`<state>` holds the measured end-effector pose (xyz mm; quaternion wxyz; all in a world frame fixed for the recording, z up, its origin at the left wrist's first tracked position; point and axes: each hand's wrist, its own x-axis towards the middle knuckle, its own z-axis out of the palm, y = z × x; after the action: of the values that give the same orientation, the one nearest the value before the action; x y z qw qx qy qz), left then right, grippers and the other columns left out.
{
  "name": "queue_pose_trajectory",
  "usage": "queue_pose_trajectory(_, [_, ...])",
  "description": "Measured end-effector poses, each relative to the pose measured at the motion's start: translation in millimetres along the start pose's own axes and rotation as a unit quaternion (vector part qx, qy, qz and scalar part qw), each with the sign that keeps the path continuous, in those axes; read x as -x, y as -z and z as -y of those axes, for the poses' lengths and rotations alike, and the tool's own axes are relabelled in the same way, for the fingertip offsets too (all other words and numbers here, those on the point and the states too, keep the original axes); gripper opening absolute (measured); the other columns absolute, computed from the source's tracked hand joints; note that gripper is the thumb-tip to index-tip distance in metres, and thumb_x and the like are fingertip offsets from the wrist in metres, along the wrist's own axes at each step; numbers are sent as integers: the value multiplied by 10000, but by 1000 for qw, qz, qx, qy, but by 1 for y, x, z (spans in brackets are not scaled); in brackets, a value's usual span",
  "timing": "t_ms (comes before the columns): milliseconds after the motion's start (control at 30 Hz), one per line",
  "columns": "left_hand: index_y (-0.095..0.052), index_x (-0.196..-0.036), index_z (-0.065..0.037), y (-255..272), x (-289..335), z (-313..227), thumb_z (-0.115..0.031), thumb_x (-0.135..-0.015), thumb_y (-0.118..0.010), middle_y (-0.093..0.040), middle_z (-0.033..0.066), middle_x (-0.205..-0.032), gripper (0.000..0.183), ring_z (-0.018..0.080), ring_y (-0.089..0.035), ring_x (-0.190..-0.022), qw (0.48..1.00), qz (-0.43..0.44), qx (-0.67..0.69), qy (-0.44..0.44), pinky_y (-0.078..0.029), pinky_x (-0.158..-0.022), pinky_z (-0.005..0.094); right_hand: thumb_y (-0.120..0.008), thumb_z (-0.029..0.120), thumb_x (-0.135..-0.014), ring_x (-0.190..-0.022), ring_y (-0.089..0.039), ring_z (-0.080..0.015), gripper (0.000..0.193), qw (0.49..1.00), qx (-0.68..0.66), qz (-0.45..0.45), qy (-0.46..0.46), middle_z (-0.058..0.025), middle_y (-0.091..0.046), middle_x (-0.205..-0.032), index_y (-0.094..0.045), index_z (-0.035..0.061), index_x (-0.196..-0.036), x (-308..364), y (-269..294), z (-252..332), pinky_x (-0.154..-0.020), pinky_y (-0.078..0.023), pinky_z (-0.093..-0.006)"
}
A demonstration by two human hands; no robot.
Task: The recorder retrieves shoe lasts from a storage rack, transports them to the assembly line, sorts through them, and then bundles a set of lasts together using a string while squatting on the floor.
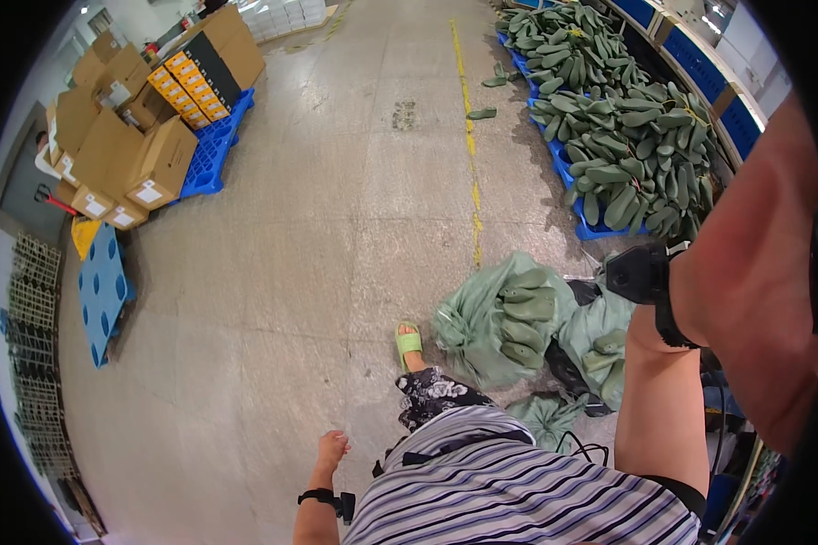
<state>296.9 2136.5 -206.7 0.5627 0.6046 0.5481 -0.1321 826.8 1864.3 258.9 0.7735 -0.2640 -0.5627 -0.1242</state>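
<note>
My left hand (334, 445) hangs low at my left side, fingers curled in, nothing visible in it; a black band with a small device circles its wrist. Raised close to the camera, my right hand (754, 263) fills the right edge as a blurred shape. Its fingers are out of view, and a black device (641, 272) is strapped at that wrist. In front of me to the right, a translucent green plastic bag (473, 318) lies open on the floor with several green foot-shaped pieces (527, 313), like shoe lasts, inside. More such bags (600, 341) lie beside it.
Blue pallets (595, 229) at the far right bear heaps of green foot-shaped pieces (627, 145); a few lie loose near the yellow floor line (470, 145). At left, cardboard boxes (159, 163) stand on a blue pallet (211, 173), and a light-blue pallet (104, 291) leans nearby. A person (45, 159) is behind the boxes.
</note>
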Motion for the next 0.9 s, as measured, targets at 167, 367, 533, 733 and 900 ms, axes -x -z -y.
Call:
queue_pose_trajectory(167, [-579,-935,31,70,-101,-53,-79,-806,-548,-617,115,-689,172,192,-647,-600,989,65,-127,-34,-497,-495,296,-418,730,-796,-1323,-306,-351,950,1000,8,2,5,-236,-364,-1401,-303,9,-1405,-51,79,-93,-1072,-248,-476])
queue_pose_trajectory(367, [-578,-932,17,118,-186,-136,-79,-852,-502,-605,103,-644,146,221,-628,-533,983,13,182,0,-482,-440,321,-412,724,-803,-1316,-314,-351,937,999,37,25,16,-235,-371,-1395,-311,10,-1401,-129,55,-245,-1069,-251,-476])
queue_pose_trajectory(533, [-604,-848,1,136,-268,-256,-99,-834,-531,-603,81,-640,125,191,-602,-559,987,56,-94,-114,-465,-484,308,-408,719,-808,-1310,-320,-351,925,996,75,26,43,-234,-377,-1390,-317,11,-1397,-136,75,-301,-1067,-254,-475])
queue_pose_trajectory(733, [-612,-865,14,154,-367,-536,-162,-847,-569,-590,51,-677,181,118,-558,-665,959,2,-104,-262,-451,-579,291,-402,712,-814,-1303,-328,-350,912,991,118,-2,57,-234,-384,-1384,-325,11,-1393,-139,203,-283,-1064,-258,-475])
queue_pose_trajectory(900, [-591,-1084,1,123,-323,-899,-134,-812,-657,-661,92,-960,311,169,-611,-886,850,49,-138,-505,-479,-809,312,-398,707,-820,-1298,-334,-350,901,980,185,-26,65,-233,-390,-1378,-331,12,-1389,-162,220,-347,-1062,-261,-475])
